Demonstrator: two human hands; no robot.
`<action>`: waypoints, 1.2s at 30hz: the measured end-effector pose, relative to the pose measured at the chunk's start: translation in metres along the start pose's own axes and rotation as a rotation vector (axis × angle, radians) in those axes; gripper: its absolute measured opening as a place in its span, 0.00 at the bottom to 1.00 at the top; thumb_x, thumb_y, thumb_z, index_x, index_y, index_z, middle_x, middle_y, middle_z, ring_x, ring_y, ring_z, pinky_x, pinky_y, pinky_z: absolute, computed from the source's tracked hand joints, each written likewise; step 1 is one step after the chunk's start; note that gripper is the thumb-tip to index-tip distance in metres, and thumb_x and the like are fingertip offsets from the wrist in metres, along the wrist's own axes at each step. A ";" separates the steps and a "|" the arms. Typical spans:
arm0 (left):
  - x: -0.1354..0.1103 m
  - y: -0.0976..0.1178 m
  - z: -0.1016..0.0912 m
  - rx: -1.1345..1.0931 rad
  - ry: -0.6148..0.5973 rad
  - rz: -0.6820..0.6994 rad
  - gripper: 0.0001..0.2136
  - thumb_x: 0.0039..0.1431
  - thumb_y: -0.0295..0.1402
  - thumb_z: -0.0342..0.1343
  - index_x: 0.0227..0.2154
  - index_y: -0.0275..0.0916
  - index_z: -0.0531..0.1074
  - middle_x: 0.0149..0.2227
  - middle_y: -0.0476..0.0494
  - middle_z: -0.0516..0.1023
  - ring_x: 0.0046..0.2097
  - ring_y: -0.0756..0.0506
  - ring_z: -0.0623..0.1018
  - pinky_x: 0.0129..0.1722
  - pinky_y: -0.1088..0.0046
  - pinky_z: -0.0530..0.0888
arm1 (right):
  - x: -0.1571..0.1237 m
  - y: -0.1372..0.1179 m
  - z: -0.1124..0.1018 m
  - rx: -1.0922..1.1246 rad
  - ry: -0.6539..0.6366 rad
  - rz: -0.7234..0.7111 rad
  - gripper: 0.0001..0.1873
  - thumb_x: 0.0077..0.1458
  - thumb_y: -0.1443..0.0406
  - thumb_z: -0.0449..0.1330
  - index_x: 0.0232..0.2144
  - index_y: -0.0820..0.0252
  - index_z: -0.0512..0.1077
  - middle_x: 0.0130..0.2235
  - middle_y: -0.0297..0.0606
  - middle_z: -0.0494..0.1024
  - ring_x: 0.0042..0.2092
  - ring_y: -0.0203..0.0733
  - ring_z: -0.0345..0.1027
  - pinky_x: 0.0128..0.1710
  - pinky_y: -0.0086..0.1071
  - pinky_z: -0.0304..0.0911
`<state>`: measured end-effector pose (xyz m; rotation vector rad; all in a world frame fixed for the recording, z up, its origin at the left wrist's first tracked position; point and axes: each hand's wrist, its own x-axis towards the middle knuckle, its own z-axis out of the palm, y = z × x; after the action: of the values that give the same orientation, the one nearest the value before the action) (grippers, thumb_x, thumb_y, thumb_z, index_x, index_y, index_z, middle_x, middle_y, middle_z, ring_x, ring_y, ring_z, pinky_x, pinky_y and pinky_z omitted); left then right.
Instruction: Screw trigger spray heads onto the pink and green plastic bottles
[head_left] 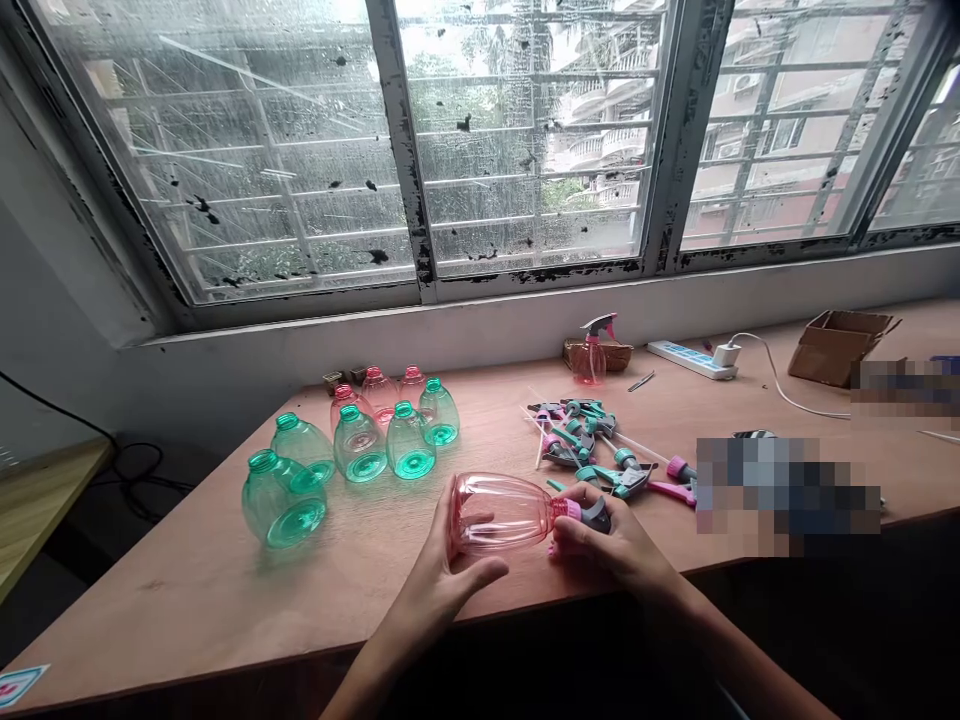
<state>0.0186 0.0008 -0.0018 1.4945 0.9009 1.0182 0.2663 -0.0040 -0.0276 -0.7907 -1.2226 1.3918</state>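
Observation:
A clear pink spray bottle (pixel 504 512) lies sideways in the air over the table's front edge. My left hand (pixel 448 575) is wrapped round its base, the thumb along the near side. At the neck, my right hand (pixel 616 540) grips the grey and pink spray head (pixel 594 514), which sits against the bottle's mouth; whether it is threaded on I cannot tell. Just beyond my right hand is a pile of loose green, pink and grey spray heads (pixel 581 435) with thin tubes. To the left stand several open green bottles (pixel 294 510) and three pink ones (pixel 381 398).
At the back, a finished pink spray bottle (pixel 591 355) stands before a small brown basket (pixel 619 356). A white power strip (pixel 691 360) with a plugged-in cable and a cardboard box (pixel 838 348) are farther right. Blurred patches cover the right side. Windows line the back wall.

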 end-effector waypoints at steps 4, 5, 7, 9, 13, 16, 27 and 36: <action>0.001 0.000 -0.004 0.023 -0.001 -0.018 0.37 0.60 0.48 0.60 0.67 0.40 0.55 0.56 0.31 0.75 0.60 0.32 0.73 0.61 0.52 0.66 | 0.000 0.002 -0.001 -0.025 0.003 0.019 0.20 0.53 0.56 0.71 0.41 0.61 0.70 0.31 0.35 0.78 0.32 0.43 0.78 0.37 0.37 0.74; 0.001 0.000 -0.004 0.033 0.011 -0.009 0.36 0.60 0.47 0.60 0.67 0.40 0.56 0.56 0.32 0.75 0.59 0.32 0.73 0.62 0.53 0.66 | -0.001 0.002 -0.001 -0.033 0.002 0.017 0.20 0.54 0.56 0.71 0.41 0.61 0.71 0.32 0.35 0.78 0.32 0.43 0.78 0.37 0.37 0.74; 0.001 0.001 -0.003 0.033 0.039 0.019 0.38 0.59 0.45 0.62 0.68 0.43 0.54 0.59 0.34 0.72 0.61 0.33 0.71 0.61 0.54 0.67 | -0.002 0.002 -0.001 -0.047 0.003 0.007 0.19 0.54 0.57 0.70 0.41 0.62 0.71 0.33 0.36 0.79 0.32 0.42 0.78 0.37 0.37 0.74; 0.000 0.001 -0.002 0.010 0.040 0.032 0.42 0.57 0.43 0.64 0.69 0.47 0.48 0.63 0.35 0.67 0.63 0.33 0.69 0.60 0.56 0.68 | -0.002 0.002 -0.001 -0.063 0.009 -0.002 0.19 0.55 0.57 0.70 0.42 0.62 0.71 0.33 0.36 0.79 0.32 0.42 0.78 0.38 0.37 0.74; -0.003 0.001 0.000 0.007 0.004 0.023 0.45 0.57 0.41 0.64 0.70 0.50 0.42 0.67 0.34 0.60 0.66 0.33 0.65 0.62 0.55 0.65 | 0.000 0.000 0.000 -0.086 0.019 -0.012 0.19 0.54 0.57 0.70 0.42 0.62 0.72 0.33 0.36 0.79 0.32 0.42 0.77 0.37 0.35 0.73; -0.002 -0.003 -0.001 0.012 0.044 0.027 0.46 0.58 0.44 0.63 0.70 0.44 0.41 0.64 0.31 0.65 0.66 0.33 0.64 0.64 0.52 0.61 | 0.000 -0.001 0.002 -0.113 0.007 -0.021 0.19 0.54 0.56 0.70 0.41 0.61 0.73 0.30 0.35 0.79 0.31 0.42 0.77 0.35 0.33 0.72; 0.000 -0.002 0.000 -0.029 0.061 0.042 0.47 0.51 0.35 0.70 0.69 0.50 0.48 0.60 0.38 0.69 0.62 0.36 0.69 0.61 0.57 0.67 | 0.001 0.000 0.000 -0.047 0.064 -0.035 0.20 0.50 0.55 0.72 0.39 0.60 0.74 0.28 0.34 0.80 0.29 0.42 0.76 0.35 0.36 0.74; 0.007 -0.010 -0.007 0.021 0.092 -0.001 0.38 0.58 0.55 0.57 0.65 0.37 0.59 0.60 0.31 0.71 0.59 0.31 0.72 0.62 0.52 0.65 | -0.002 -0.002 0.001 -0.143 0.041 -0.032 0.21 0.52 0.53 0.70 0.40 0.62 0.73 0.30 0.36 0.80 0.31 0.42 0.77 0.33 0.32 0.71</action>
<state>0.0140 0.0110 -0.0101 1.4743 0.9802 1.0873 0.2663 -0.0061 -0.0255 -0.8905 -1.3080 1.2673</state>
